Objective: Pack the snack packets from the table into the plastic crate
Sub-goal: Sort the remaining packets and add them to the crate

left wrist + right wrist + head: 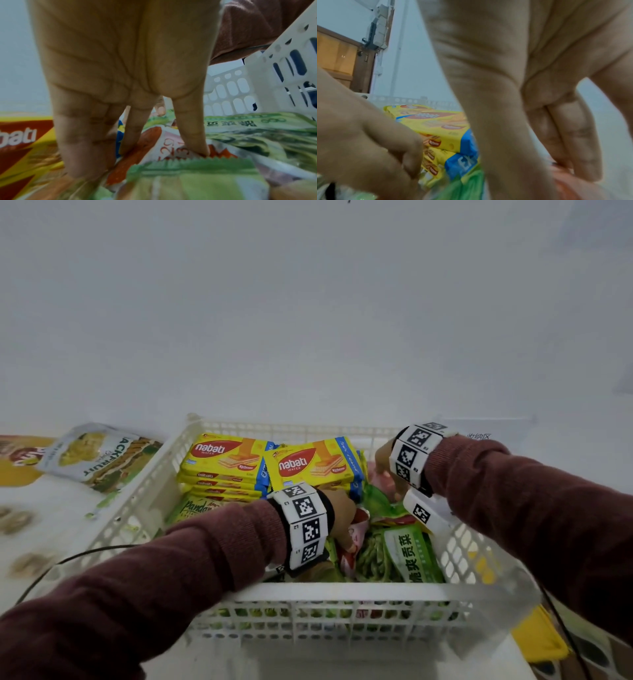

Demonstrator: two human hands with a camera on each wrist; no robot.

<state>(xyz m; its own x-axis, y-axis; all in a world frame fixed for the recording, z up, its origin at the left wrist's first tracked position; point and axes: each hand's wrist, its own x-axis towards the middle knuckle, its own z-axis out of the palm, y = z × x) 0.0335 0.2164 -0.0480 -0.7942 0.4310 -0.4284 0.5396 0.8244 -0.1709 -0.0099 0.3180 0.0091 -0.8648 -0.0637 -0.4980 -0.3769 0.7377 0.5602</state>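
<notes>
- Both hands are down inside the white perforated plastic crate (318, 590), working among the packets already packed there.
- The left hand (342, 518) has its fingers (192, 128) straight, tips pressing on a red-and-white crinkled snack packet (164, 144); nothing is curled round it.
- The right hand (385, 462) reaches toward the crate's far right corner, fingers extended onto a pink-orange packet (568, 180); the wrist view is blurred, so it probably only touches rather than holds.
- Stacked yellow wafer packets (226, 463) fill the far left of the crate; green vegetable snack packets (411, 553) lie near right.
- Here's the key relation: one silver-and-green jackfruit chip pouch (99, 455) lies out on the tabletop (51, 508), beyond the crate's left wall.
- Its long axis runs diagonally, from far left to near right.
- The left hand is clearly the nearer; it looks best placed to lift out and fetch it.
</notes>
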